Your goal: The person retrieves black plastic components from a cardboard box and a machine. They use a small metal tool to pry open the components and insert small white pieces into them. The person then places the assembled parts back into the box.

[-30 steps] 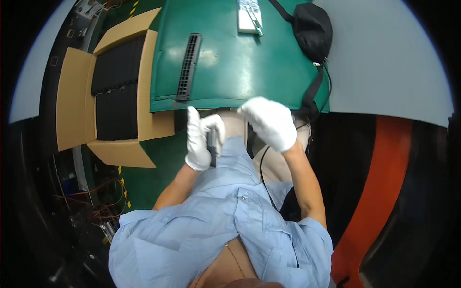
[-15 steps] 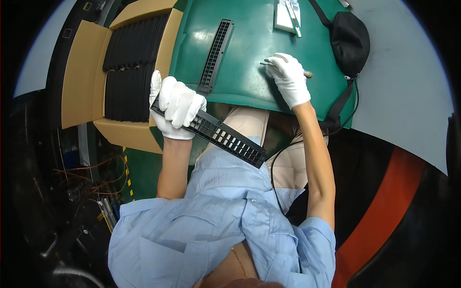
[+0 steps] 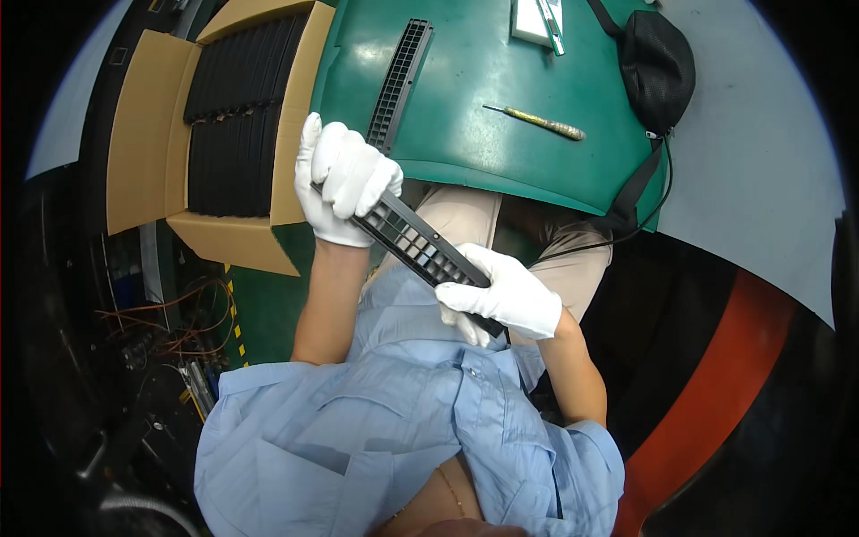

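Observation:
Both of my hands wear white gloves and grip one long black plastic grid strip (image 3: 413,243), held slantwise above my lap. My left hand (image 3: 347,183) is closed round its upper left end. Near the lower right end, my right hand (image 3: 501,294) is closed on the strip, with the thumb across its face. Rows of small rectangular openings show between the hands; the ends are partly hidden by the gloves. A second black grid strip (image 3: 400,82) lies on the green mat beyond my left hand. A thin screwdriver (image 3: 543,123) with a yellowish handle rests on the mat.
An open cardboard box (image 3: 148,134) at the left holds stacked black strips (image 3: 234,161). On the green mat (image 3: 483,54), a utility knife (image 3: 551,29) lies on a white block (image 3: 526,27). A black mesh pouch (image 3: 658,72) with a strap and cable sits at the right.
My right hand has let go of the screwdriver, leaving it on the mat, and has come down to grip the strip's lower end. My left hand still holds the strip.

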`<act>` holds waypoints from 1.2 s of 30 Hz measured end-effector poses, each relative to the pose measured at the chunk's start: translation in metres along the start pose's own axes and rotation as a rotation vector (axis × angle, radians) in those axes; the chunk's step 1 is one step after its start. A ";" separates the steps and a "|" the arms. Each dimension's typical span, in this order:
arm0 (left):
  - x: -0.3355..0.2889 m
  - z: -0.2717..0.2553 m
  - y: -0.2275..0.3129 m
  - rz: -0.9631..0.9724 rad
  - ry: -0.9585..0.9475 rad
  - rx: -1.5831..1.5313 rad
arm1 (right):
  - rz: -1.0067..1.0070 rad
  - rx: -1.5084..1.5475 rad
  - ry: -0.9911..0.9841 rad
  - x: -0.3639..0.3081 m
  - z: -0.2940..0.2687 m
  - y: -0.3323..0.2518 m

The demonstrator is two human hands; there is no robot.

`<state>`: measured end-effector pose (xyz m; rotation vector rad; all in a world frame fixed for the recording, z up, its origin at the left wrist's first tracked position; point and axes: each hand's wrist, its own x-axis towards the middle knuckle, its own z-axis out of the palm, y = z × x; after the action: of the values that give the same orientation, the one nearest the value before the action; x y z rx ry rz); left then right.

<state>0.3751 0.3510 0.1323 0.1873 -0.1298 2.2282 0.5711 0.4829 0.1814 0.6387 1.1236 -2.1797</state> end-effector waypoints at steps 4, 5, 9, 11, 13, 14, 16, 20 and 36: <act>0.005 0.000 0.012 0.053 0.072 0.048 | 0.007 0.061 0.048 -0.015 0.000 0.003; 0.006 -0.001 0.014 0.062 0.079 0.058 | 0.006 0.057 0.046 -0.017 -0.001 0.004; 0.010 -0.003 0.021 0.059 0.051 0.110 | 0.005 0.053 0.053 -0.020 -0.001 0.006; 0.010 -0.004 0.023 0.064 0.071 0.101 | 0.002 0.045 0.061 -0.021 -0.001 0.007; 0.010 -0.004 0.025 0.067 0.096 0.084 | -0.009 0.023 0.070 -0.020 -0.002 0.009; 0.009 -0.009 0.029 0.057 0.094 0.125 | -0.009 0.036 0.085 -0.022 -0.003 0.010; 0.012 -0.014 0.040 0.043 0.080 0.216 | -0.016 0.052 0.107 -0.023 -0.003 0.009; 0.021 -0.020 0.039 0.238 0.811 1.651 | -0.048 0.078 0.214 -0.026 -0.011 0.016; 0.061 -0.037 0.018 -0.536 0.764 2.526 | -0.198 0.157 0.384 -0.017 -0.017 0.044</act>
<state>0.3207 0.3929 0.1064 0.4927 2.6114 0.5080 0.6162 0.4813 0.1593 1.0932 1.2589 -2.3952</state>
